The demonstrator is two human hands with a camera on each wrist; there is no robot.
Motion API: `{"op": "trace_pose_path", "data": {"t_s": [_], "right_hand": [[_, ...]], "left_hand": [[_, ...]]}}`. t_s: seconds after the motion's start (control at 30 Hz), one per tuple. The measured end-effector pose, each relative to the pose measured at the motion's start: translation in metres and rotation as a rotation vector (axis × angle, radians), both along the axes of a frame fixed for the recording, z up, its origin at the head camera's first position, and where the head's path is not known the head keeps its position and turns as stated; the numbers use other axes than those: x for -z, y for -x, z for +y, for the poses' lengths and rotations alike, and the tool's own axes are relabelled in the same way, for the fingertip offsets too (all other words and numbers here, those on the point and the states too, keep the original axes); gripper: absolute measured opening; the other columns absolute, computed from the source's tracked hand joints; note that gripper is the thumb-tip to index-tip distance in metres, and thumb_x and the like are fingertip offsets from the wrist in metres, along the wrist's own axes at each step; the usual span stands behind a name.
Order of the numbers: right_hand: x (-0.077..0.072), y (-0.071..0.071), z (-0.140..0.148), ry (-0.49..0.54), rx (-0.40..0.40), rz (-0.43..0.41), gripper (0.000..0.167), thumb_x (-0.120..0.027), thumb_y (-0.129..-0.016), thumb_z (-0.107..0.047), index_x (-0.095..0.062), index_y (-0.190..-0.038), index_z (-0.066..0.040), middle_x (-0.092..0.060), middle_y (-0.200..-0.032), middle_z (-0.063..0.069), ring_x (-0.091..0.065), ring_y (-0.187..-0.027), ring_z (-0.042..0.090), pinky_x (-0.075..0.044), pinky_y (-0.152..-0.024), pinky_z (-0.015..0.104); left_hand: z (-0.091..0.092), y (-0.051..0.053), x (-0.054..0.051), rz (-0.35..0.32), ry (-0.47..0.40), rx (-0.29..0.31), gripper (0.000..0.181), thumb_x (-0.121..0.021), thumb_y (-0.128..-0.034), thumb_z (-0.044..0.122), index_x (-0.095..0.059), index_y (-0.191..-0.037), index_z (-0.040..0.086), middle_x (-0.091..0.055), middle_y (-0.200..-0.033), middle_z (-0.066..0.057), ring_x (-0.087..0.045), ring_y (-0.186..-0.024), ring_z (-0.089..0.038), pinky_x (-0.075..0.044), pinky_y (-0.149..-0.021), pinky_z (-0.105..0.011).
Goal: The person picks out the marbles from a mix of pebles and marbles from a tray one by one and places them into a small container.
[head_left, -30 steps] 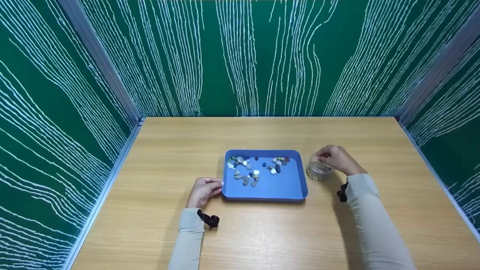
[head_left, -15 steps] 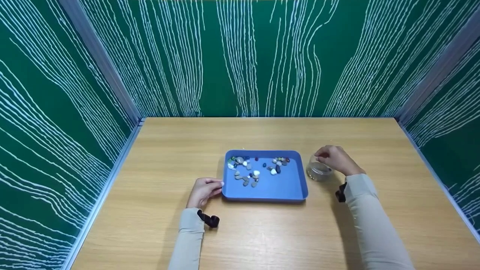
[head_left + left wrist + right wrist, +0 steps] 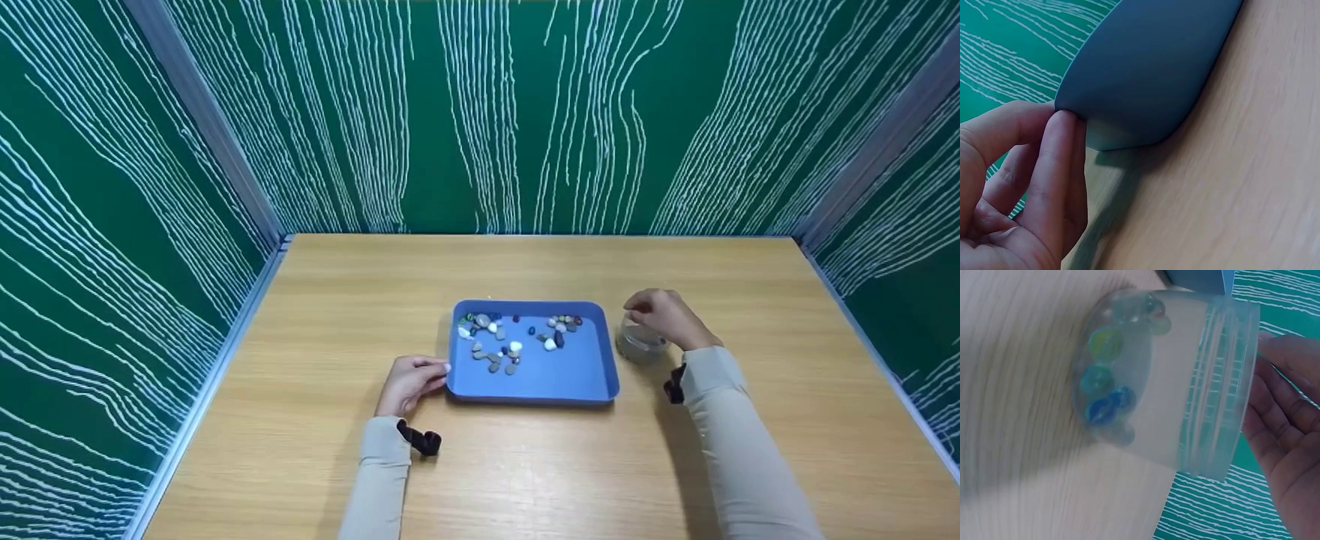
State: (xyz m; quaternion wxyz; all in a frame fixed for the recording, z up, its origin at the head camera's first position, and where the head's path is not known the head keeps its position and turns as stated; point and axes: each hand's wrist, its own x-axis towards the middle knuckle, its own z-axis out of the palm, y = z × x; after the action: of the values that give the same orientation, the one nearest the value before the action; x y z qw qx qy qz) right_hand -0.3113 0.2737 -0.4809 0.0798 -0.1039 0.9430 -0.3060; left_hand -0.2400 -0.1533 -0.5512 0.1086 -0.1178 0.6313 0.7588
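The blue tray (image 3: 570, 375) lies on the table with several stones and glass beads inside. My left hand (image 3: 403, 384) pinches its left rim; in the left wrist view, thumb and fingers of that hand (image 3: 1033, 185) meet at the edge of the tray (image 3: 1140, 67). Right of the tray stands a clear jar (image 3: 641, 346). My right hand (image 3: 671, 319) is over its mouth, fingertips together above the far left of the rim. In the right wrist view, several marbles (image 3: 1106, 343) lie at the bottom of the jar (image 3: 1168, 382), and the right hand's (image 3: 1292, 405) fingertips are partly hidden behind the rim.
The wooden table (image 3: 360, 300) extends around the tray and jar. Green panels with white wavy lines (image 3: 555, 112) stand behind and at both sides, joined by grey frame posts (image 3: 217, 127). Black straps (image 3: 424, 441) are on both wrists.
My right hand has shifted slightly left over the jar. The left hand stays at the tray's rim. The head view has moved a little.
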Motion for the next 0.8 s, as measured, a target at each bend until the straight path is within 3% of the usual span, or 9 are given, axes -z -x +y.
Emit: {"op": "trace_pose_path", "data": {"t_s": [0.5,0.8], "right_hand": [[-0.003,0.004,-0.022,0.005,-0.007,0.032,0.022,-0.056,-0.096,-0.009,-0.067,-0.112,0.001,-0.066,-0.108,0.019,-0.062,-0.095,0.029,-0.058,-0.086,0.046],[-0.006,0.008,-0.043,0.018,-0.018,0.021,0.019,-0.056,-0.095,-0.005,-0.068,-0.110,0.000,-0.066,-0.107,0.017,-0.062,-0.095,0.028,-0.058,-0.087,0.045]], "left_hand": [[0.001,0.000,-0.004,-0.006,0.038,0.006,0.025,-0.067,-0.0817,-0.009,-0.063,-0.104,-0.018,-0.070,-0.088,-0.014,-0.067,-0.072,-0.011,-0.062,-0.070,-0.022],[0.010,-0.002,-0.007,-0.001,0.101,0.051,0.021,-0.067,-0.0794,-0.008,-0.066,-0.098,-0.016,-0.069,-0.082,-0.007,-0.065,-0.068,-0.009,-0.061,-0.066,-0.020]]}}
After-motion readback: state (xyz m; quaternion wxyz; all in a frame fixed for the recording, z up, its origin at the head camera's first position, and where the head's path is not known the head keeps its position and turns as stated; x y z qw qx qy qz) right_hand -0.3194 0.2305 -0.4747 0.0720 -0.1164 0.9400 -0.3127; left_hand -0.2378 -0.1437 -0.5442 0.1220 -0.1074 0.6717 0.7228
